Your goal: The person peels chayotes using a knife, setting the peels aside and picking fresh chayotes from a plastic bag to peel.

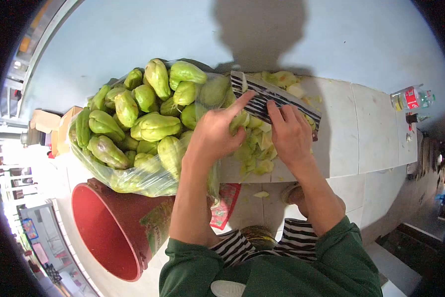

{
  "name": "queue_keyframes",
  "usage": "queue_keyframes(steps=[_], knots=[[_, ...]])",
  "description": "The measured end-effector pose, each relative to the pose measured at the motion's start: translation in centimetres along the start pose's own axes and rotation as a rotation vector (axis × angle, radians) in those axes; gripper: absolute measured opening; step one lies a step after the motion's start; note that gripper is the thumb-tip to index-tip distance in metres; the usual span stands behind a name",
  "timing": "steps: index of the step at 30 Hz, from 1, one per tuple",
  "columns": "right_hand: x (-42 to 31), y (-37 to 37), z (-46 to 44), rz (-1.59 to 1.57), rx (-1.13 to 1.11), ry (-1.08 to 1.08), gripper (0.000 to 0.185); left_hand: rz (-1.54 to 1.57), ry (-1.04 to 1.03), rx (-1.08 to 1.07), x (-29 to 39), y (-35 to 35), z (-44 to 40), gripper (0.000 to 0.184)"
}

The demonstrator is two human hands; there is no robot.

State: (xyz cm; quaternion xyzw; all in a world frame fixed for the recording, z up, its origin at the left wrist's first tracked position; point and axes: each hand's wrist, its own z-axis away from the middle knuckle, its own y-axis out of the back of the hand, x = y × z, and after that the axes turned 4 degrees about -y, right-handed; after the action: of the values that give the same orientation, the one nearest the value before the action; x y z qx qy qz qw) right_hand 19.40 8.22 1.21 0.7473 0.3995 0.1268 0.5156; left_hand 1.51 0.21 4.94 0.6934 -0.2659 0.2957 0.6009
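Note:
A long flat strip with black and white stripes (267, 103) lies slantwise by the wall; cloth or board, I cannot tell. My left hand (215, 131) reaches its near edge with the index finger stretched out and the thumb apart. Pale green chayote (239, 121) shows between that finger and thumb; I cannot see it being gripped. My right hand (293, 131) bends its fingers over the strip's near edge, its thumb hidden. Thin green peelings (259, 143) lie beneath and between my hands. Left of them, whole chayotes (155, 127) fill a clear plastic bag (126, 183).
A red bucket (106, 225) lies tipped on its side below the bag. On the white tiled ledge (376, 126), a plastic bottle with a red label (412, 98) lies at the far right. An open cardboard box (66, 128) stands left of the bag. The wall (183, 29) borders the ledge.

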Motion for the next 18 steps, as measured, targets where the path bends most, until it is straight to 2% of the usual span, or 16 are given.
queue_keyframes(steps=[1,5,7,8,10,11,13,15,17,18], knots=[[-0.2,0.4,-0.1,0.007,-0.02,0.01,0.041,-0.091,0.059,-0.065,0.2,0.1,-0.1,0.076],[0.1,0.7,0.4,0.037,-0.065,0.053,0.038,-0.263,0.207,-0.038,0.1,0.0,-0.2,0.082],[0.2,0.7,0.7,0.024,-0.037,0.031,0.038,-0.257,0.135,0.168,-1.4,-0.1,-0.1,0.079],[0.2,0.7,0.8,0.011,-0.009,0.006,0.038,-0.258,0.136,0.169,-2.0,-0.1,0.0,0.079],[0.5,0.9,0.8,-0.028,-0.002,-0.029,0.039,0.099,0.087,0.355,-2.3,0.2,0.0,0.073],[0.7,0.9,0.9,-0.068,0.003,-0.068,0.039,0.097,0.085,0.356,-2.6,0.2,0.0,0.073],[1.2,0.6,0.9,-0.092,0.025,-0.09,0.04,0.666,0.303,0.43,-3.4,0.5,-0.3,0.067],[1.4,0.5,0.9,-0.117,0.045,-0.112,0.04,0.823,0.294,0.43,-3.3,1.4,-0.2,0.054],[1.2,0.7,0.9,-0.142,-0.026,-0.179,0.04,1.27,0.417,0.261,-2.1,2.5,0.4,0.046],[1.1,0.8,0.9,-0.145,-0.024,-0.173,0.04,1.329,0.465,0.266,-1.6,2.8,0.4,0.039]])
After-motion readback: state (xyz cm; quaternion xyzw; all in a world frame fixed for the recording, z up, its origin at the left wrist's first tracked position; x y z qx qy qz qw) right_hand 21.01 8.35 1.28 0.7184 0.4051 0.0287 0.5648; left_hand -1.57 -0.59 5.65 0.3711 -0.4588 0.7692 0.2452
